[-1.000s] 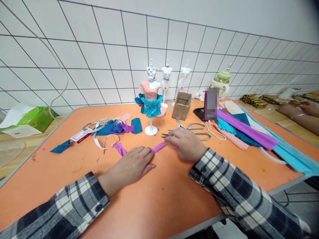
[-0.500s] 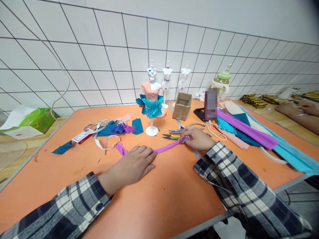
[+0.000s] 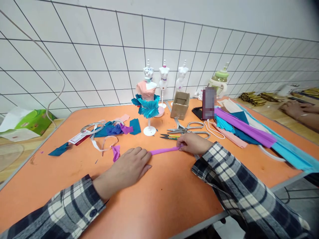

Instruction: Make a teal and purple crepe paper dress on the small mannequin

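Note:
A narrow purple crepe paper strip (image 3: pixel 164 151) stretches across the orange table between my hands. My left hand (image 3: pixel 131 164) lies palm down, fingers stretched out, covering the strip's left part and pressing it to the tabletop. Its right end is pinched between the thumb and fingers of my right hand (image 3: pixel 193 143). Just behind that hand lie a large pair of scissors (image 3: pixel 195 125) and small yellow-handled thread snips (image 3: pixel 171 136), partly covered by the hand. Left of my left hand is a loose purple scrap (image 3: pixel 116 152). Beyond stands a mini dress form (image 3: pixel 147 91) in peach and teal paper.
White dress forms (image 3: pixel 163 74), a cardboard box (image 3: pixel 180 105), a phone (image 3: pixel 209 103) and a bottle (image 3: pixel 219 81) stand at the back. Rolled crepe paper (image 3: pixel 246 127) lies right; scraps and a tape ring (image 3: pixel 92 127) lie left. Another person's hands (image 3: pixel 295 109) are far right.
My right hand has slid right along the strip, then come slightly nearer me, baring more of the strip and the snips. My left hand keeps its place on the strip.

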The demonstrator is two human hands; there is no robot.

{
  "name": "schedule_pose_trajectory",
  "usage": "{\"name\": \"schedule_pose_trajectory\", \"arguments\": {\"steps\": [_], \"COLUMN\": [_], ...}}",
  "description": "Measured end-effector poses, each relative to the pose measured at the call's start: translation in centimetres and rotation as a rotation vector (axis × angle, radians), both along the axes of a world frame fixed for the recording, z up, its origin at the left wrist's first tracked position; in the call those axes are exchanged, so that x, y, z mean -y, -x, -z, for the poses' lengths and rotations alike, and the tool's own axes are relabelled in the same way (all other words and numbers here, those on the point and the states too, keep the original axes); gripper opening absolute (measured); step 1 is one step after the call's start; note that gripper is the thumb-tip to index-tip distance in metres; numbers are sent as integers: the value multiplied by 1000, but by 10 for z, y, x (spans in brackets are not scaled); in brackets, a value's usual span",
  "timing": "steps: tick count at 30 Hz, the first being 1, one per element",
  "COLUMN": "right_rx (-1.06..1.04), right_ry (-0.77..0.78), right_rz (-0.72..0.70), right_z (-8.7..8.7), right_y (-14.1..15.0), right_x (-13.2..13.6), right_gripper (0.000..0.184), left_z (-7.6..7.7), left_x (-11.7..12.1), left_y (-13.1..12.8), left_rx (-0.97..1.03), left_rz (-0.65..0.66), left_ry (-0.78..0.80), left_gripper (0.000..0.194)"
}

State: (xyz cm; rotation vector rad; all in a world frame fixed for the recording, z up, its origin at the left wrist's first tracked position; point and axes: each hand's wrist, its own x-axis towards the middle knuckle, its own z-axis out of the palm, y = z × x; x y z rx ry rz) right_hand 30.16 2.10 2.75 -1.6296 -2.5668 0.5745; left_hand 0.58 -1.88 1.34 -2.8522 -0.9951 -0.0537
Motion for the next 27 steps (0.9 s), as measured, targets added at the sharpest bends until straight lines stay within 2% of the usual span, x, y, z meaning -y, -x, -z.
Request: {"name": "schedule_pose_trajectory", "arguments": {"steps": [4,10,13,18,27], "right_rx": [-17,-58,-24,56,110], "right_ry": [43,54,28,7,-5], "right_rz": [29,32,53,96,98], "right_z": [-2,2,2,1,-1], "right_y": [-1,-3,-3,0,2], "right_x": [1,1,0,1,2], "right_gripper": [10,26,24,23,23], "left_z": [-2,-1,0,2,2], "left_x": [1,0,0,1,1], "left_y": [0,1,-1,-6,-11], "left_rx": [-27,-35,-10,9,-30], "left_rz": [17,18,25,7,10], "left_ry": [1,-10,-25,36,-39], "left_gripper": [30,33,33,35,43]}}
